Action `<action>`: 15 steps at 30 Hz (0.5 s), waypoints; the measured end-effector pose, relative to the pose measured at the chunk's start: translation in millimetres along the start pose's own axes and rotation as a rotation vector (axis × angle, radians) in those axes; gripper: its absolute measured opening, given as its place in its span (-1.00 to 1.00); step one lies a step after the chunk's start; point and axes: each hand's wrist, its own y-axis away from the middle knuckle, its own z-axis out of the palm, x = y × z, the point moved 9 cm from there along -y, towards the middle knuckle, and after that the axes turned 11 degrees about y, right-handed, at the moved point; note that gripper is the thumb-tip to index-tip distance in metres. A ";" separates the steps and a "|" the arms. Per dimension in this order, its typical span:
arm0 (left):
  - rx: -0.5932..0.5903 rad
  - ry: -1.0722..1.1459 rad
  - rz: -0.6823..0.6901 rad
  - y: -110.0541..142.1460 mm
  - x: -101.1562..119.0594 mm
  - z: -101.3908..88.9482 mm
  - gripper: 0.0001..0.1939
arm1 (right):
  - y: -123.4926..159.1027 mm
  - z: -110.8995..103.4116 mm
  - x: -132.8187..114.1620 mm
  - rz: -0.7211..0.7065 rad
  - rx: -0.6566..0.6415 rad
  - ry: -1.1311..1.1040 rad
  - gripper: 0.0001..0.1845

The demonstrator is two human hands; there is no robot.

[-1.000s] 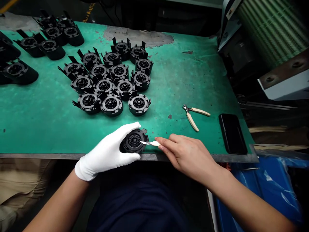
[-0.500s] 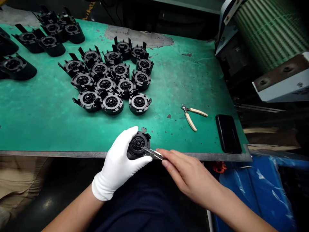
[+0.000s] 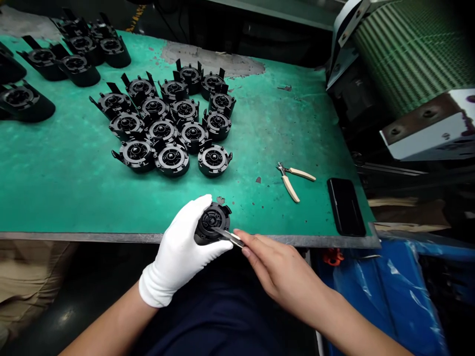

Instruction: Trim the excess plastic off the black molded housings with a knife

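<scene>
Green-topped counter (image 3: pixel 74 198), surface worn through to grey at the far edge. Centre: a close cluster of black round moulded parts (image 3: pixel 170 123), faces up, many touching one another, some with upright tabs. Far left: a second, looser group of like black parts (image 3: pixel 70 59), partly cut off by the frame. Right of centre: small cutters with cream handles (image 3: pixel 293 179), handles spread, lying flat; just beyond them, near the counter's right corner, a black phone (image 3: pixel 346 206), screen dark. A small dark chip (image 3: pixel 220 200) lies on the counter just behind the held part. Off the counter's right side: a green ribbed machine housing (image 3: pixel 408 49) and blue plastic sheeting (image 3: pixel 389 296). Left hand (image 3: pixel 183 252), in a white glove, grip closed around one black round part (image 3: pixel 212 223) held at the near counter edge, face tilted towards the wearer. Right hand (image 3: pixel 276 269), bare, grip pinching a slim metal blade (image 3: pixel 227 235) whose tip rests on the part's face.
</scene>
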 end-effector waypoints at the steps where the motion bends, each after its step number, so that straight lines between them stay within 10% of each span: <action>1: 0.002 -0.003 0.008 0.0 0.6 -0.2 -0.10 | 0.4 0.2 1.4 0.009 0.003 0.007 -0.53; 15: -0.014 0.004 -0.010 -1.9 0.9 -0.1 -0.12 | -7.3 1.7 -3.1 0.005 0.011 0.104 -0.54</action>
